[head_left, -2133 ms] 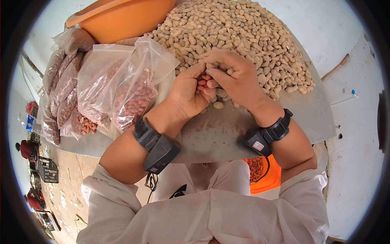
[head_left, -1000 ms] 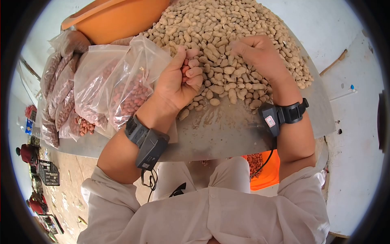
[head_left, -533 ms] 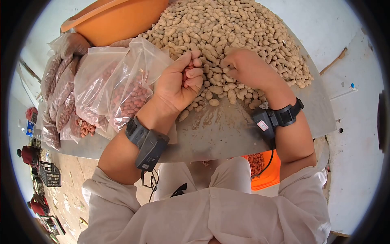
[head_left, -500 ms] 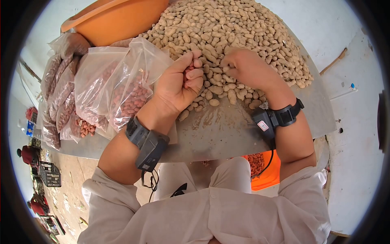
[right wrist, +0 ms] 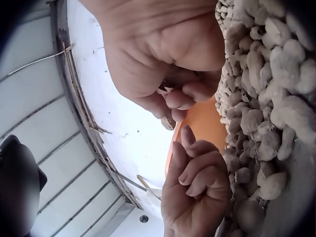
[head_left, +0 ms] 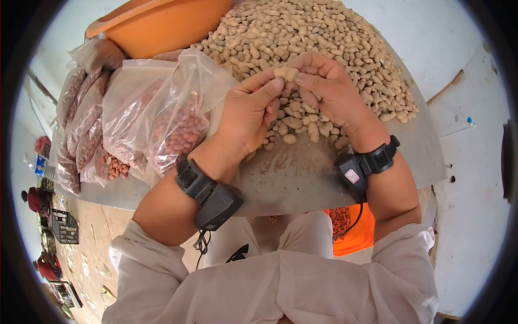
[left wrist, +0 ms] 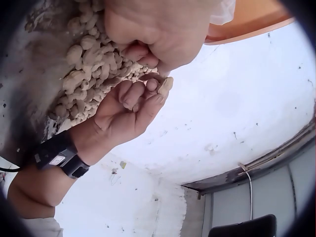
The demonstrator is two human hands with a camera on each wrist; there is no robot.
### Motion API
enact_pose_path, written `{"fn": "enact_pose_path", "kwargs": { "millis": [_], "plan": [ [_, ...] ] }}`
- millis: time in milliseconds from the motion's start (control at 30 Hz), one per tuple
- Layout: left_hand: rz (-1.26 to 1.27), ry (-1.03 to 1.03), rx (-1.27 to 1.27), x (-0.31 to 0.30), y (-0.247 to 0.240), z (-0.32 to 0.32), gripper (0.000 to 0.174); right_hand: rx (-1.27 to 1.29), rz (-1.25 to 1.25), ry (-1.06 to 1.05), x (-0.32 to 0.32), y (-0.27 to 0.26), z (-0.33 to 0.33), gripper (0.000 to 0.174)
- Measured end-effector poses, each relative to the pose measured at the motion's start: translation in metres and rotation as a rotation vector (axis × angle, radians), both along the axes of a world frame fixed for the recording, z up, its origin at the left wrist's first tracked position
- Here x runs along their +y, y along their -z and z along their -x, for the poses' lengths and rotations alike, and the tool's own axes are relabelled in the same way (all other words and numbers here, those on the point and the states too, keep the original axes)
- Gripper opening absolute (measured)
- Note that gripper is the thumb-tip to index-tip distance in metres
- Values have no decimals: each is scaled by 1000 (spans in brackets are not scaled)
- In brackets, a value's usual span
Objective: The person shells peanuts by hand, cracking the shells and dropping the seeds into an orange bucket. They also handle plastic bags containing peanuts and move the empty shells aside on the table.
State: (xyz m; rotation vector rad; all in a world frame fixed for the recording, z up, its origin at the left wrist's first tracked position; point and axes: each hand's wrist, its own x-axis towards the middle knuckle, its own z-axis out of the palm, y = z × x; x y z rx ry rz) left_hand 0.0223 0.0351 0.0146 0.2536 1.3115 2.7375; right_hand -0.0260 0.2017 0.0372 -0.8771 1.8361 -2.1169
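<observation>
An unshelled peanut (head_left: 286,73) is pinched between the thumb and fingers of my right hand (head_left: 335,92), in front of the peanut heap. The same peanut (right wrist: 168,122) pokes out past the right fingertips in the right wrist view. My left hand (head_left: 249,110) is close on its left, thumb tip right at the peanut's end in the head view. The lower fingers of this left hand (right wrist: 197,190) are curled into the palm, where the kernels seen a moment ago are now hidden. A large heap of unshelled peanuts (head_left: 318,32) spreads behind and below both hands.
Clear plastic bags of red kernels (head_left: 178,129) lie left on the metal table (head_left: 291,189). Behind them stands an orange basin (head_left: 162,27). An orange container (head_left: 356,229) of red-brown pieces sits below the table edge. Black crates (head_left: 65,225) and people are far left.
From the heap, my right hand has come up with a peanut in its fingertips. My left hand, which showed red kernels in its curled fingers, has turned and moved right to meet it.
</observation>
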Motion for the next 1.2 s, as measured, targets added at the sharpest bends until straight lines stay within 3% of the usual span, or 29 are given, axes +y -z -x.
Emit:
{"fn": "enact_pose_path", "kwargs": {
  "millis": [333, 433, 767, 1067, 1200],
  "plan": [
    [114, -169, 58, 1, 5, 2, 20, 160, -202, 141, -6, -5, -12, 24],
    [168, -198, 104, 1, 4, 1, 20, 353, -318, 206, -7, -3, -10, 24],
    [160, -140, 137, 6, -3, -7, 28, 94, -201, 100, -2, -8, -10, 22],
    [359, -169, 205, 1, -2, -8, 20, -2, -143, 7, -6, -10, -15, 25],
    [284, -131, 143, 0, -6, -10, 16, 10, -156, -22, -8, -9, -18, 26]
  ]
}}
